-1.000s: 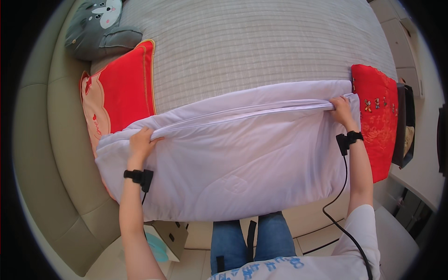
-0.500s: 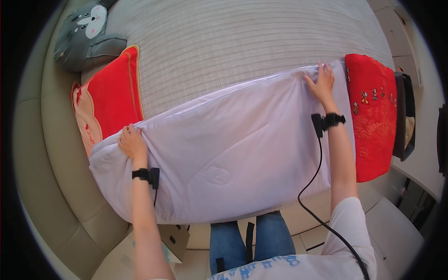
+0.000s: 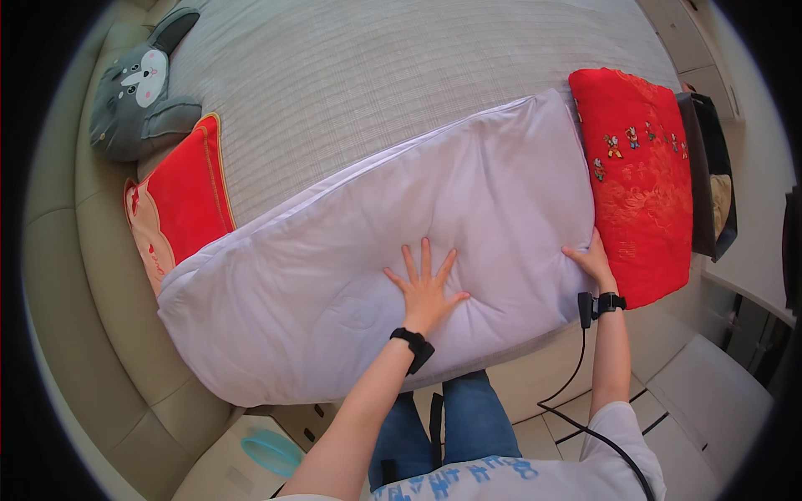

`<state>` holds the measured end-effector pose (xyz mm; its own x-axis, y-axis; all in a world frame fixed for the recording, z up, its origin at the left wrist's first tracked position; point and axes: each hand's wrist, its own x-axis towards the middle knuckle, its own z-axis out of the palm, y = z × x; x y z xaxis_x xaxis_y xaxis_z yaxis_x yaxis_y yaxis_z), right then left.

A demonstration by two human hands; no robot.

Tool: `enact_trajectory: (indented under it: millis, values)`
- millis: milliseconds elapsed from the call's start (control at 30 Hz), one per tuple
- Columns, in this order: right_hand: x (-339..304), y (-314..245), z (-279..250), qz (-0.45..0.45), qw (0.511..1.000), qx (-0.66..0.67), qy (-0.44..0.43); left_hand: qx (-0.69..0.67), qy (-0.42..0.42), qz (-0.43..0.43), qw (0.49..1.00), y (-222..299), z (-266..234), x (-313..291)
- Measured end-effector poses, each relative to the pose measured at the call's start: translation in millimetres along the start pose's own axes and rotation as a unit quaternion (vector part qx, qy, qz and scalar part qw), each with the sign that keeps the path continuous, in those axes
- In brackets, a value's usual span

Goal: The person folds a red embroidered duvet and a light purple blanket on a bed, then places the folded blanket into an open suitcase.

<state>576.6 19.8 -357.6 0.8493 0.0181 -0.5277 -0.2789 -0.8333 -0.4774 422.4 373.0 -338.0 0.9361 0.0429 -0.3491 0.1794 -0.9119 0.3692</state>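
A folded pale lavender quilt [image 3: 334,242] lies along the near edge of the bed, its top creased. Flat on it, right of its middle, my left hand [image 3: 428,296] presses down with fingers spread wide, and wrinkles run out from under it. My right hand [image 3: 594,263] is at the quilt's right edge, thumb on top and fingers over the side. Those fingertips are partly hidden between the quilt and a red embroidered folded cloth or cushion [image 3: 639,188] close beside it. Both wrists wear black straps; a cable runs from the right one.
Grey ribbed bedding [image 3: 401,75] spreads beyond the quilt. At the left, a red pillow [image 3: 188,192] and a grey plush animal [image 3: 138,104] rest by the padded headboard [image 3: 54,250]. A dark open box [image 3: 706,179] stands past the red cloth. A turquoise ring-shaped object [image 3: 271,452] is at lower left.
My left hand has left the quilt's far left edge and moved right onto its middle. My right hand has come nearer, down the right edge. The view has shifted.
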Motion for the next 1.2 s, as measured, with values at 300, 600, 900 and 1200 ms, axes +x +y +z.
enact_trajectory:
  millis: [300, 600, 900, 1200]
  values:
    - [-31.6, 0.6, 27.6, 0.109, 0.968, -0.211, 0.082, 0.021, -0.013, -0.047, 0.999, 4.9, 17.4, 6.1]
    - [-60.1, -45.3, -25.3, 0.026, 0.981, 0.18, -0.074, -0.004, -0.018, -0.046, 0.999, -1.0, 11.2, -3.3]
    - [-206.5, -226.1, 63.0, -0.212, 0.965, 0.02, -0.152, -0.58, -0.02, -0.054, 0.812, -43.5, 27.6, -92.3]
    - [-265.9, -225.5, 262.0, -0.215, 0.871, 0.097, -0.43, -0.92, 0.032, -0.258, 0.294, -129.3, 21.4, -246.9]
